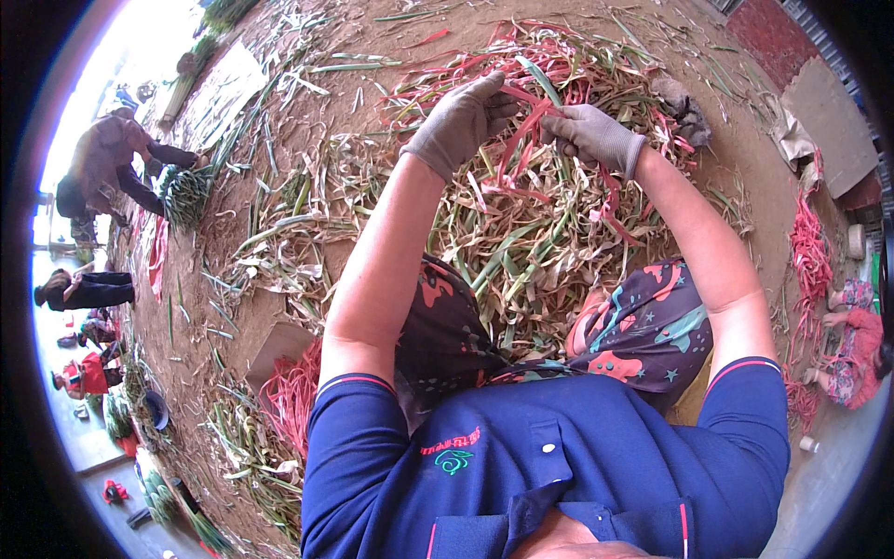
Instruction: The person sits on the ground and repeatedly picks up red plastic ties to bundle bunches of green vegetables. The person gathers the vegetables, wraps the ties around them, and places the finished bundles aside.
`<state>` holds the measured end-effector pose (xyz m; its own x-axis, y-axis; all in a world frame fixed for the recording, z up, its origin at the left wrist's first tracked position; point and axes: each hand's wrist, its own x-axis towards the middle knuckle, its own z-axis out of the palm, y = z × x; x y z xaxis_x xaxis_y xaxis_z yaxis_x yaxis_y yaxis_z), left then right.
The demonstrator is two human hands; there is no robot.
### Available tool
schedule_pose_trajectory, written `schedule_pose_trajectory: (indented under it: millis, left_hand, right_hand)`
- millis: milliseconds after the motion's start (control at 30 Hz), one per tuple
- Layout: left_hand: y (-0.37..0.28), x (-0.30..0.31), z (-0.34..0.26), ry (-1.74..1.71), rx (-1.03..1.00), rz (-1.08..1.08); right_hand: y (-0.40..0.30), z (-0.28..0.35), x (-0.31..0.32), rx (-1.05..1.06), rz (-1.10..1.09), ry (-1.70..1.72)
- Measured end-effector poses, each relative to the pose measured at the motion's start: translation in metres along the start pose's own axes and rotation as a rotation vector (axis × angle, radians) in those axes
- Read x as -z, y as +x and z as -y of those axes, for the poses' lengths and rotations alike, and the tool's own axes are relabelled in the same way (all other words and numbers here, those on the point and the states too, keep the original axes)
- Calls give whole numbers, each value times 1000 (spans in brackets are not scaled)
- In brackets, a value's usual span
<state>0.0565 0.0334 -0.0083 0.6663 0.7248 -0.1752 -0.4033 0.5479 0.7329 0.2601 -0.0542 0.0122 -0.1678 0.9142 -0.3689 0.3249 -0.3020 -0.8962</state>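
My right hand [590, 136], in a grey knit work glove, pinches a flat pink plastic strip [522, 143]. Loose ends of the strip hang below the fingers. In a matching glove, my left hand [464, 124] is just to the left, its thumb and fingers apart. One end of the strip reaches close to its thumb; whether it touches cannot be made out. Under both hands spreads a heap of dry, peeled leaves [517, 237] with some green stalks in it. More tangled pink strips [559, 52] lie on the heap's far side.
A dark rag [683, 112] lies right of the heap. Beside my left elbow is a bunch of pink strips [293, 391]. A person [115, 164] bends over a green bundle [183, 195] at left; another person [855, 349] sits at right by pink strips [810, 251]. Stalks litter the dirt floor [230, 272].
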Motion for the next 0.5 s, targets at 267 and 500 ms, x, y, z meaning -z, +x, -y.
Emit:
schedule_pose_trajectory:
  millis: [267, 500]
  left_hand:
    - [-4, 4, -1, -113, -85, 153]
    - [-20, -43, 12, 26, -80, 177]
  right_hand:
    - [4, -3, 3, -64, 73, -64]
    - [15, -21, 4, -44, 107, -167]
